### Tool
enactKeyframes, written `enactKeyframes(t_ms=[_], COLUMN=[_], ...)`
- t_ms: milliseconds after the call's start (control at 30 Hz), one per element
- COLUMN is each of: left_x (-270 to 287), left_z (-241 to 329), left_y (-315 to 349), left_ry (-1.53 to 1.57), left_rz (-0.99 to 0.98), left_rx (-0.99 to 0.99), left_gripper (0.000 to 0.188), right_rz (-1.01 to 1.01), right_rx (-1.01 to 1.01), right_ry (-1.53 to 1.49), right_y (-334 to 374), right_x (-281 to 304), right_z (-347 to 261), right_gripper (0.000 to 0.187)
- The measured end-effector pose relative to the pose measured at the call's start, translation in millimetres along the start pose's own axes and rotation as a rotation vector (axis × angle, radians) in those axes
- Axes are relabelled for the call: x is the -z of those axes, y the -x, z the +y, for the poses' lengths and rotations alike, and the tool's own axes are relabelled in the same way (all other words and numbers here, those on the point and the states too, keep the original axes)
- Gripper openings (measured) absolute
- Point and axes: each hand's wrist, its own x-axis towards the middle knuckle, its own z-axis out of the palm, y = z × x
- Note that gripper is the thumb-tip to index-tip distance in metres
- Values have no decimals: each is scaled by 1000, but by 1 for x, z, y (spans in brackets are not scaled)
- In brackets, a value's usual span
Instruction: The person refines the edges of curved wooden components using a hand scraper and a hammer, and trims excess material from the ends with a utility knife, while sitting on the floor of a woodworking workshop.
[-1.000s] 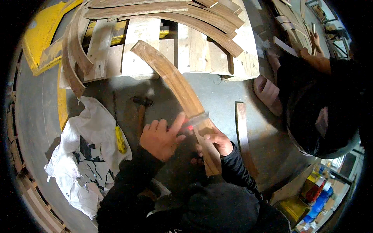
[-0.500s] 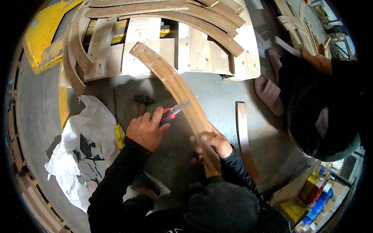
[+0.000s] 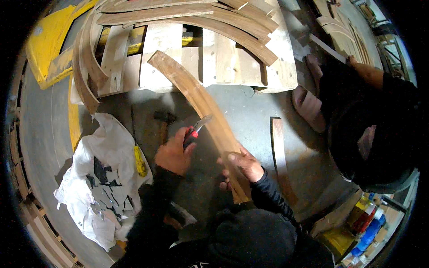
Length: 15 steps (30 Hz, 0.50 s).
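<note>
A curved wooden strip (image 3: 203, 100) slants from the pallet's front edge down toward my body. My right hand (image 3: 246, 164) is closed round its lower part, thumb on the face and fingers showing past the left edge. In my left hand (image 3: 173, 154), which is blurred, sits a red and black utility knife (image 3: 191, 135). Its blade lies at the strip's left edge near the middle; whether it touches cannot be made out. Below the knife hand, a hammer (image 3: 164, 119) lies on the floor, and a yellow-handled screwdriver (image 3: 140, 161) rests by a white sack.
More curved strips (image 3: 214, 22) are piled on a wooden pallet (image 3: 286, 73) ahead. The white sack (image 3: 105, 129) holds dark scraps. One strip (image 3: 280, 152) lies on the floor to the right. Another person (image 3: 366, 129) in black is close by, a hand on a strip. Bottles (image 3: 368, 232) stand lower right.
My left hand and the knife have shifted slightly, the hand lower and right, the blade back toward the strip's left edge. The right hand keeps its grip, with the strip barely moved.
</note>
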Motion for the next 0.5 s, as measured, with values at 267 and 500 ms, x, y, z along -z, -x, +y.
enactKeyframes(t_ms=[267,500], left_x=[13,36], left_z=[-1,14], left_y=[-5,-9], left_ry=[666,-183], left_rz=[-362,-28], left_rx=[180,-243], left_gripper=[38,44], right_rz=[-51,-37], right_rx=[39,25], right_ry=[26,-46], right_y=[1,-2], right_x=[5,5], right_z=[-6,-5], right_gripper=[63,62])
